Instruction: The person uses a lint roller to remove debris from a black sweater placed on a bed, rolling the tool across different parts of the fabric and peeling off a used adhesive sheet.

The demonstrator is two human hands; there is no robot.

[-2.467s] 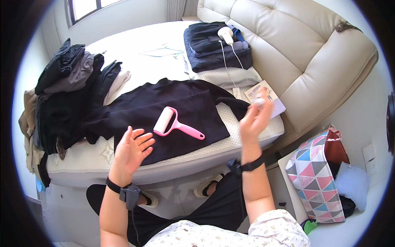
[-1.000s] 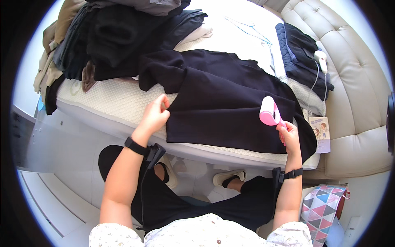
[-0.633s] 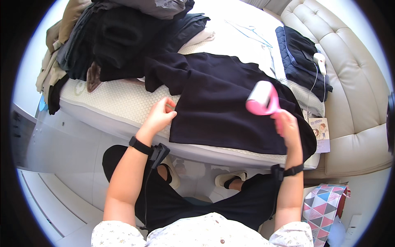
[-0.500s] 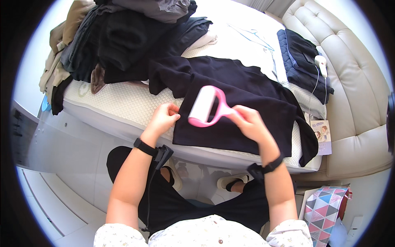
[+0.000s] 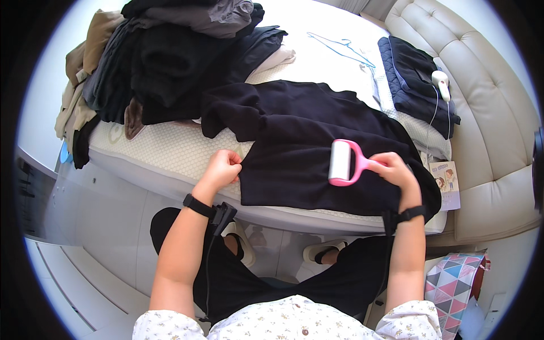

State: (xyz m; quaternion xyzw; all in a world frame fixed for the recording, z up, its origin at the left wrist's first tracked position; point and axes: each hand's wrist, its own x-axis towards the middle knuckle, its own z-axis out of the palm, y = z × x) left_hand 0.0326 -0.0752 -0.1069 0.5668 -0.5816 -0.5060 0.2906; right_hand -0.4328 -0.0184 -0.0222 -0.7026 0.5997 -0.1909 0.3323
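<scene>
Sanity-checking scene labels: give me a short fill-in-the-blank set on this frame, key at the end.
1. The right grip holds the white-and-____ roller.
2. The left grip is nearest the ____ edge of the spread black garment.
3. The bag at lower right has a pattern of ____.
4. Seen from the wearer, the book lies to the ____ of the garment.

Missing words: pink; left; triangles; right.
</scene>
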